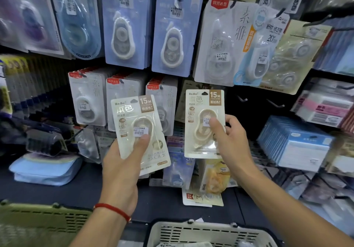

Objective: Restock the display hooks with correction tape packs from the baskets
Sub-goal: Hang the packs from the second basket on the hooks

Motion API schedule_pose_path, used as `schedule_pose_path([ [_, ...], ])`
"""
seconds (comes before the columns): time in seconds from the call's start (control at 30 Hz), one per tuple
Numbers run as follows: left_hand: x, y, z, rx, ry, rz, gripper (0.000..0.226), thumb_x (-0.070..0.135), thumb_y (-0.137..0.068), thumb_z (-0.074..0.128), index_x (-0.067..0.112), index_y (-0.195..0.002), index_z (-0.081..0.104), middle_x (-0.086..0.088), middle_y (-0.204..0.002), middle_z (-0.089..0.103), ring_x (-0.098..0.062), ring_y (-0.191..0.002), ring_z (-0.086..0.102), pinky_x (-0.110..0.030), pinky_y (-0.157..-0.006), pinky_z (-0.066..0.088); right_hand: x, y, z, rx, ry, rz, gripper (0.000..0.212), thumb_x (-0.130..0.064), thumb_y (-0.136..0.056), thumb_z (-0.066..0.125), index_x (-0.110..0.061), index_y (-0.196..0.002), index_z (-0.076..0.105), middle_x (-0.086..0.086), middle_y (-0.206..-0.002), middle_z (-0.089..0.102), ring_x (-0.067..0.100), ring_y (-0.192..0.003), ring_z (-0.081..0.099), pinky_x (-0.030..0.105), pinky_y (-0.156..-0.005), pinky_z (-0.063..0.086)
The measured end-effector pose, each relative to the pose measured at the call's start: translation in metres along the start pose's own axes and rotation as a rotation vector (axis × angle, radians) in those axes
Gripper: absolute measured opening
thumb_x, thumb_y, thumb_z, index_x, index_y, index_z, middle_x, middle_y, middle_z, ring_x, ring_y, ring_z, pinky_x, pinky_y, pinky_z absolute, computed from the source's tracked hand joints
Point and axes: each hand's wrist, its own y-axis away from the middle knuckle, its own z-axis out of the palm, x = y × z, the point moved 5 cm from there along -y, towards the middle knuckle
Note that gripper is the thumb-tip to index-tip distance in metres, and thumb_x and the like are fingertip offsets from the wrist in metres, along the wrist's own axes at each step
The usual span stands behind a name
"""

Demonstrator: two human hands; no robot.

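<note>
My left hand (122, 162) grips a small stack of cream correction tape packs (138, 124), thumb across the front pack's price label. My right hand (231, 141) holds one identical cream pack (201, 110) upright in front of the display wall, thumb on its blister. Its top edge sits level with the middle row of hooks. Two bare hooks (242, 99) (275, 103) stick out just right of that pack. A white basket (191, 231) lies at the bottom centre and a green basket (38, 223) at the bottom left.
Blue and white correction tape packs (124, 32) hang in the top row, with grey-white packs (88, 97) on the middle hooks at left. Stacked blue cards (298, 147) fill shelves at right. A folded blue pouch (46, 170) lies on the dark ledge at left.
</note>
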Motion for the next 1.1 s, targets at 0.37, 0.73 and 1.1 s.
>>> schedule_pose_path([
  [0.37,0.001,0.001,0.007,-0.08,-0.033,-0.011,0.03,0.016,-0.096,0.071,0.016,-0.125,0.064,-0.024,-0.12,0.073,-0.033,-0.085,0.063,-0.016,-0.038,0.04,-0.001,-0.005,0.011,0.172,0.066,-0.114,0.02,-0.05,-0.098,0.066,-0.033,-0.108,0.062,-0.014,-0.093,0.075,0.012,-0.077,0.072,0.023,-0.059,0.053],
  [0.73,0.002,-0.004,0.011,-0.107,-0.156,0.092,0.036,0.007,-0.095,0.071,0.022,-0.128,0.066,-0.002,-0.116,0.079,-0.025,-0.108,0.077,-0.052,-0.087,0.063,0.031,-0.046,0.022,0.093,0.261,0.008,0.037,-0.062,-0.101,0.054,-0.038,-0.128,0.053,-0.011,-0.127,0.064,0.021,-0.126,0.06,0.05,-0.101,0.052],
  [1.1,-0.011,-0.014,0.022,-0.19,-0.234,0.074,0.03,0.015,-0.095,0.074,0.029,-0.12,0.068,0.008,-0.113,0.079,-0.016,-0.107,0.076,-0.051,-0.093,0.061,0.023,-0.021,0.04,-0.195,0.191,0.042,0.053,-0.065,-0.094,0.049,-0.028,-0.129,0.065,-0.009,-0.121,0.072,0.008,-0.11,0.067,0.031,-0.093,0.055],
])
